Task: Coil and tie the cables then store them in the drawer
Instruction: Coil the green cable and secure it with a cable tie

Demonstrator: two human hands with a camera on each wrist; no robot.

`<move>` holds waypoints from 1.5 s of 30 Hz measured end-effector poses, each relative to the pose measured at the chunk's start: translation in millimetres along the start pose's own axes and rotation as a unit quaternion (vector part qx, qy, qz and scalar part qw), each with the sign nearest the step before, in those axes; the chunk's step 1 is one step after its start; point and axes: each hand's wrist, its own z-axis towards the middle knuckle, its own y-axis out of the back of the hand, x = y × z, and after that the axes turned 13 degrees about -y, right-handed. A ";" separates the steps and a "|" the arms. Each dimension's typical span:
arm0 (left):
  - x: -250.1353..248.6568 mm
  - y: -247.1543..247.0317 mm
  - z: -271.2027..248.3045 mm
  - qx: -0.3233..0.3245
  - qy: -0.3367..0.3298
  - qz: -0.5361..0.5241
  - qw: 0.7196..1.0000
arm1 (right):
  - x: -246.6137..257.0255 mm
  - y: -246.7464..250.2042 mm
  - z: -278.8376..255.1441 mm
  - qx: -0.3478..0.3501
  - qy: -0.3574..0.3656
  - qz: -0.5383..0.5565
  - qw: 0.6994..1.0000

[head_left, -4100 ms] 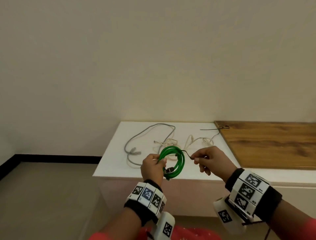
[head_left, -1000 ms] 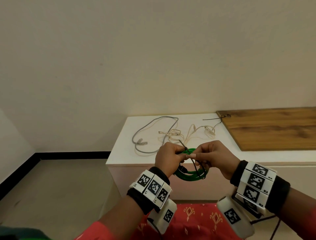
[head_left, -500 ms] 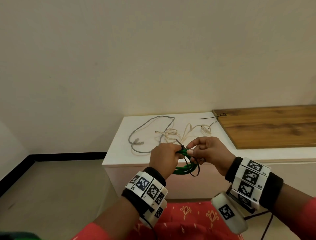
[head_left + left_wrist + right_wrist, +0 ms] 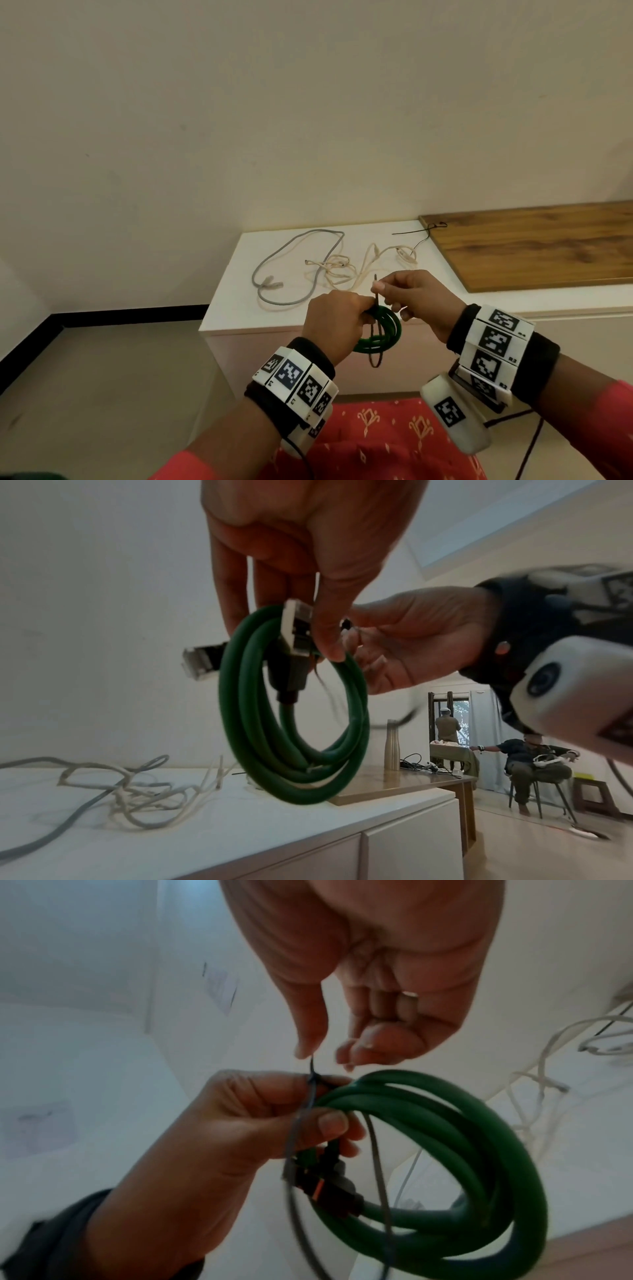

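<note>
My left hand [image 4: 337, 320] grips the top of a coiled green cable [image 4: 385, 334] in front of the white cabinet; the coil [image 4: 294, 710] hangs below its fingers with both plugs near the grip. A thin black tie [image 4: 376, 329] is looped round the coil [image 4: 445, 1150], and its loop hangs below. My right hand [image 4: 407, 294] pinches the tie's upper end [image 4: 312, 1066] between thumb and forefinger, just above the left hand's grip. A grey cable [image 4: 294, 260] and a tangled cream cable [image 4: 356, 267] lie loose on the cabinet top [image 4: 233, 298].
Another black tie [image 4: 423, 231] lies at the back where the white top meets a wooden board [image 4: 534, 246]. Cabinet fronts [image 4: 411, 845] show below the top. Floor lies to the left. In the left wrist view, two people are far off in the room.
Four seconds ago my right hand held the tie stretched out to the right of the coil. Since then it has wrapped the tie round the coil and now pulls its end upward.
</note>
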 end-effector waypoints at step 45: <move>-6.0 -10.9 -8.8 0.034 0.049 -0.099 0.993 | 2.5 -12.4 3.1 -0.048 0.042 0.154 0.986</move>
